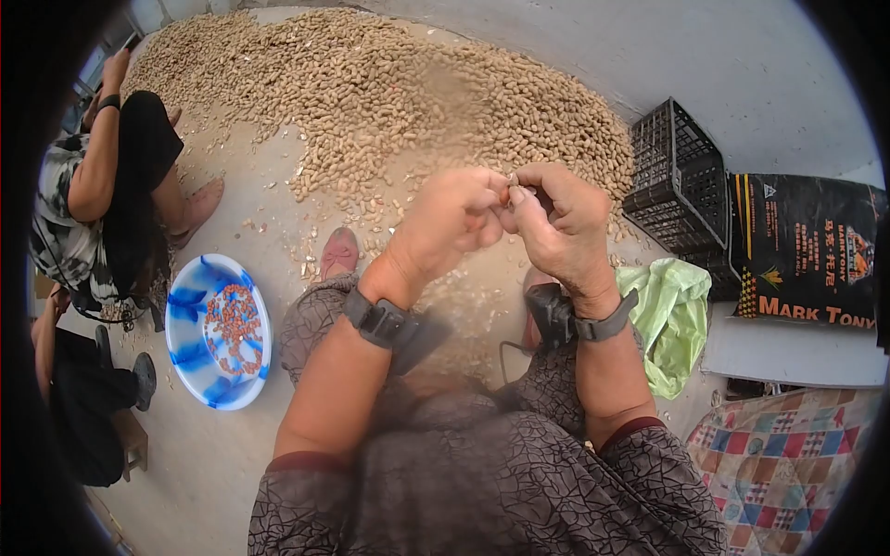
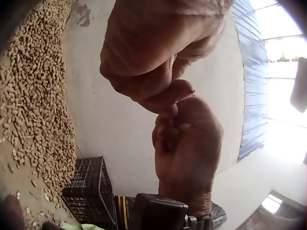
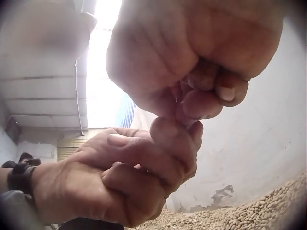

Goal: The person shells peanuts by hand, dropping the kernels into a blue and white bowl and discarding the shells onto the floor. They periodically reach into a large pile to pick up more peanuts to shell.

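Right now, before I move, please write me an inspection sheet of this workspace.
Surface: grey floor, with loose peanuts and shell bits scattered near the pile.
Job's things: large pile of unshelled peanuts; blue and white basin holding reddish kernels.
Clutter: black crate, light green bag, printed black sack, patchwork cloth.
Hands: left hand and right hand meet at the fingertips, pinching a small piece, mostly hidden.
Cables: thin dark cable beside the right wrist's camera; where it runs is unclear.
Surroundings: pale wall behind the crate; two other people at the left edge of the head view.
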The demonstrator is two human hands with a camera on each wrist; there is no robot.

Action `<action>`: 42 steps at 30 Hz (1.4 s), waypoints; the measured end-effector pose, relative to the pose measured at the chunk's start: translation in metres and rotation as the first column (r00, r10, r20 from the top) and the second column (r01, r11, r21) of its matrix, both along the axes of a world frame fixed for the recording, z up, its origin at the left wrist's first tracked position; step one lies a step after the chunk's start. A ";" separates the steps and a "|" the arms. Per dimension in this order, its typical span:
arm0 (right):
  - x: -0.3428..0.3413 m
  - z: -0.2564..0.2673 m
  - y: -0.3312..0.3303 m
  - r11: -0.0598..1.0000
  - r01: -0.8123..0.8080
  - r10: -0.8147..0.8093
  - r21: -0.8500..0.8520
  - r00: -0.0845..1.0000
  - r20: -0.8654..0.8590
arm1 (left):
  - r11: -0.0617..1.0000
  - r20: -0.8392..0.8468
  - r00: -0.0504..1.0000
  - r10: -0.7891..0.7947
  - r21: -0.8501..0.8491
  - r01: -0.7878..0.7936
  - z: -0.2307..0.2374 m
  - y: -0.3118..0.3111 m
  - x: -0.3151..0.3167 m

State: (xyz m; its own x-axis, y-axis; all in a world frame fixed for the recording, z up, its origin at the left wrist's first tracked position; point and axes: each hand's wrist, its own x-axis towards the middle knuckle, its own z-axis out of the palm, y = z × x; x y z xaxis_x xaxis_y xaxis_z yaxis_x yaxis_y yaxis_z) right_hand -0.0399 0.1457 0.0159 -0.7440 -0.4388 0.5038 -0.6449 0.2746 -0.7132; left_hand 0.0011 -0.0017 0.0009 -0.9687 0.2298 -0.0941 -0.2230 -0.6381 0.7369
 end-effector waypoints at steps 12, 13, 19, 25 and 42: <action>-0.004 0.022 0.007 0.982 0.112 -0.052 -0.151 0.934 0.355 | 0.965 0.134 0.955 0.263 -0.060 -0.257 -0.016 -0.001 -0.007; -0.007 0.026 0.010 0.998 0.053 -0.031 -0.037 0.892 0.452 | 0.963 0.120 0.956 0.269 -0.039 -0.266 -0.011 -0.005 -0.006; -0.011 0.018 0.007 0.988 0.060 -0.147 0.145 0.684 0.715 | 0.973 0.025 0.982 0.185 -0.148 -0.179 -0.009 -0.003 -0.002; -0.010 0.004 -0.002 0.995 0.021 -0.083 0.093 0.669 0.739 | 0.950 -0.104 0.995 0.012 -0.309 -0.044 -0.008 0.018 0.006; -0.003 0.028 0.008 0.987 -0.109 0.160 -0.118 0.712 0.684 | 0.973 -0.034 0.972 0.231 0.028 -0.230 -0.012 0.008 -0.004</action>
State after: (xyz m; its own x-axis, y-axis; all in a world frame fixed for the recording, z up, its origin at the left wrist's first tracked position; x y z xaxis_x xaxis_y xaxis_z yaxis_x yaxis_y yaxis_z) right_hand -0.0426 0.1536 0.0443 -0.8313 -0.5478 -0.0946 0.0061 0.1613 -0.9869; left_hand -0.0028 0.0063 -0.0110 -0.9985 0.0020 -0.0545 -0.0410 -0.6868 0.7257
